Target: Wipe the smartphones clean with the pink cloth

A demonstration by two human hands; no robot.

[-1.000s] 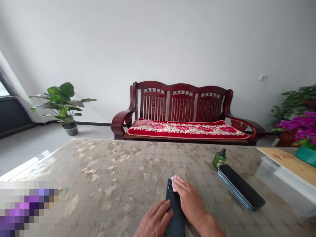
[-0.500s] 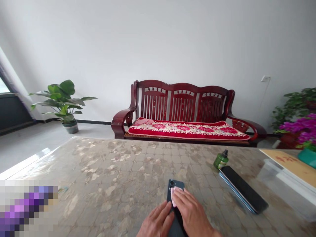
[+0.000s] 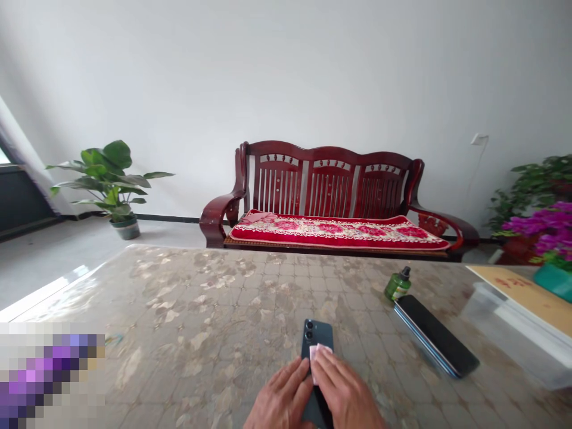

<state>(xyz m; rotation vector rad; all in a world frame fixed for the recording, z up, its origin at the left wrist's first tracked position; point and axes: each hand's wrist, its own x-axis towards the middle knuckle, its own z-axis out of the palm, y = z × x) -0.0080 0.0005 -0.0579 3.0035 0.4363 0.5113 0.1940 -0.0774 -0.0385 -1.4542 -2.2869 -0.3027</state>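
A dark blue phone (image 3: 321, 332) lies back up on the table, its camera end pointing away from me. My left hand (image 3: 280, 394) grips the phone along its left edge, fingers close together. Under the fingers of my right hand (image 3: 347, 388) is a small folded pink cloth (image 3: 313, 364), pressed against the phone's back below the cameras. Both hands cover the lower part of the phone. To the right lies a stack of phones (image 3: 435, 335), the top one with its black screen up. A green bottle (image 3: 397, 286) with a black cap stands just beyond that stack.
A patterned clear cover lies over the table (image 3: 187, 339). At the right are a translucent plastic box (image 3: 504, 336), a tan board (image 3: 521, 292) and purple flowers (image 3: 543, 229) in a teal pot. Behind the table stands a red wooden bench (image 3: 330, 179). Blurred blocks hide the lower left corner.
My right hand has slid the pink cloth down the phone toward me, and more of the camera end shows. My left hand keeps its place at the phone's edge.
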